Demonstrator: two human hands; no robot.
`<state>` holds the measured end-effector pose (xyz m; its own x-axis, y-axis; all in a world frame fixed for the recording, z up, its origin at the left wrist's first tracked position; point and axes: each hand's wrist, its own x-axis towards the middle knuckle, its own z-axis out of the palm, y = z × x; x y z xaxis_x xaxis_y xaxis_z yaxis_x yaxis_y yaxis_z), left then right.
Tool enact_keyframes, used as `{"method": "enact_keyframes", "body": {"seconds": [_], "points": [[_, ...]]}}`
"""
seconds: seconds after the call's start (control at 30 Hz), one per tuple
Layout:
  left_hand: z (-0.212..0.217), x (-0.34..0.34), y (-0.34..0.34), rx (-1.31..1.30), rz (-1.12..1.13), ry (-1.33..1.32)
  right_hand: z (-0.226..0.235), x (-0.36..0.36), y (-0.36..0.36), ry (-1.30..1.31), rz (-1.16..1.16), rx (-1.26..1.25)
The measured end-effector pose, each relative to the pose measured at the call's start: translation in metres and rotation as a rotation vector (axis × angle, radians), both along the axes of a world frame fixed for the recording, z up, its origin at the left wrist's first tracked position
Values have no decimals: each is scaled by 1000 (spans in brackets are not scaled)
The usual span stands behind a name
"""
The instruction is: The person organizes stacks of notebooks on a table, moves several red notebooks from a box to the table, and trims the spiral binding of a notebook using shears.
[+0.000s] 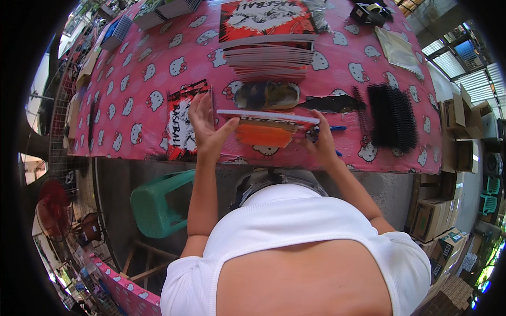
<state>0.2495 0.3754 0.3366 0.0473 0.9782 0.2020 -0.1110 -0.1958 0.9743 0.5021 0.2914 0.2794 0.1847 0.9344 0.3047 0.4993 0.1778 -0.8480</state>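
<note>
A book (pixel 253 114) with a red, black and white cover is tipped up on its long edge in front of me, its pale page edge upward. My right hand (pixel 321 141) grips its right end. My left hand (pixel 206 126) is at its left end, fingers spread and thumb toward the book; whether the thumb touches it is unclear. Beneath the tilted book lies something flat and orange (pixel 265 136). Beside my left hand, a similar book (pixel 179 124) lies flat on the pink patterned tablecloth (pixel 132 100). A blue pen (pixel 338 128) sits by my right fingers.
Beyond the book lie a camouflage-patterned bundle (pixel 267 95) and a black flat strip (pixel 332 102). A stack of similar books (pixel 269 52) stands behind. Black binding coils (pixel 392 116) are at right, with a tape dispenser (pixel 371 13) farther back. A green stool (pixel 153 208) stands below the table's left.
</note>
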Motion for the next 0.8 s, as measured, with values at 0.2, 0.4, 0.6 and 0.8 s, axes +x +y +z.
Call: {"method": "enact_keyframes", "body": {"seconds": [0.2, 0.4, 0.6, 0.8], "points": [[-43, 2, -17, -82, 7, 124, 9, 4, -3, -69, 192, 5], [17, 29, -19, 289, 287, 453, -2, 161, 73, -850, -449, -106], [46, 79, -40, 602, 183, 955, 31, 159, 69, -633, -351, -152], [28, 87, -28, 575, -62, 932, 97, 38, 7, -121, 186, -33]]}}
